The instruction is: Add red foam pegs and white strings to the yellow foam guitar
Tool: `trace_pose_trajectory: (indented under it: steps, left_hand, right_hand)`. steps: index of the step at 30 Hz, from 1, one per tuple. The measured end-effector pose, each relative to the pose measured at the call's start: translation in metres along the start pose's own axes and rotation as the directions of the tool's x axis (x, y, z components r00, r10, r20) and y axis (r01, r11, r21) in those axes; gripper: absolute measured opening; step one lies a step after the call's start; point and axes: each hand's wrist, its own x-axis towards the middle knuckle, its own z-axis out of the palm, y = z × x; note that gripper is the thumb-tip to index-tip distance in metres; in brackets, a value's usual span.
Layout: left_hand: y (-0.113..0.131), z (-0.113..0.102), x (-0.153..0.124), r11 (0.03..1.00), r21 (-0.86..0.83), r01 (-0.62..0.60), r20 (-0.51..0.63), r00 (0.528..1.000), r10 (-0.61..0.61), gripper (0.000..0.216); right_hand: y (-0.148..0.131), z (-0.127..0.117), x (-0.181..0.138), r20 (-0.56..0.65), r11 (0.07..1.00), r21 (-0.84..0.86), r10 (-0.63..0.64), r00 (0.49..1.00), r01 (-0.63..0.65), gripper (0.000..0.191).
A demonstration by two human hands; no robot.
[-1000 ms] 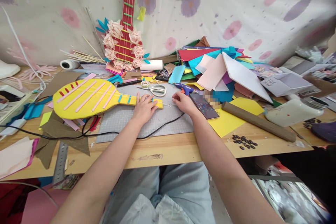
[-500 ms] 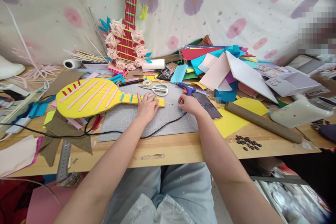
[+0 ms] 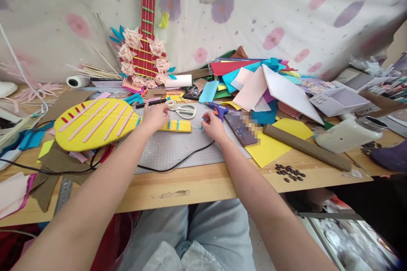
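Note:
A yellow cardboard guitar (image 3: 92, 122) with pink strips lies on the grey cutting mat (image 3: 178, 150). My left hand (image 3: 154, 116) rests on its neck where the neck meets the body, fingers curled over it. My right hand (image 3: 211, 126) is pinched on a small blue strip (image 3: 202, 123) just right of the neck's end. Blue cross strips (image 3: 173, 125) sit on the neck. White scissors (image 3: 186, 111) and a blue glue gun (image 3: 217, 109) lie just beyond my hands.
A phone (image 3: 242, 128) lies right of my right hand on yellow paper (image 3: 270, 146). A brown roll (image 3: 307, 147), white jar (image 3: 349, 134), dark seeds (image 3: 289, 172), coloured paper pile (image 3: 254, 80) stand right. A red guitar (image 3: 143, 46) leans behind. A black cable (image 3: 178, 162) crosses the mat.
My left hand slid left along the neck toward the guitar's body. My right hand lifted a small blue strip and moved a little up and left. The view shifted slightly.

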Motion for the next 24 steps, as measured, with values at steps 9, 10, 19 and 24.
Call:
trace_pose_trajectory:
  steps: [9,10,19,24]
  left_hand:
    - [-0.028,-0.006,0.006,0.931,0.231,-0.281,0.234,0.945,0.227,0.028]
    - [-0.027,-0.004,0.006,0.937,0.203,-0.285,0.246,0.941,0.233,0.032]
    - [-0.015,0.0,0.003,0.943,0.196,-0.268,0.204,0.952,0.228,0.037]
    - [-0.007,-0.004,-0.002,0.971,0.071,-0.229,0.18,0.96,0.213,0.04]
  right_hand:
    - [0.01,0.008,0.008,-0.052,0.982,0.168,0.093,0.994,-0.083,0.015]
    - [0.012,0.009,0.009,-0.048,0.977,0.189,0.109,0.993,-0.098,0.015]
    - [0.019,0.013,0.016,-0.024,0.894,0.421,0.181,0.983,-0.154,0.011]
    - [0.013,0.01,0.014,-0.029,0.798,0.563,0.276,0.961,-0.213,0.01]
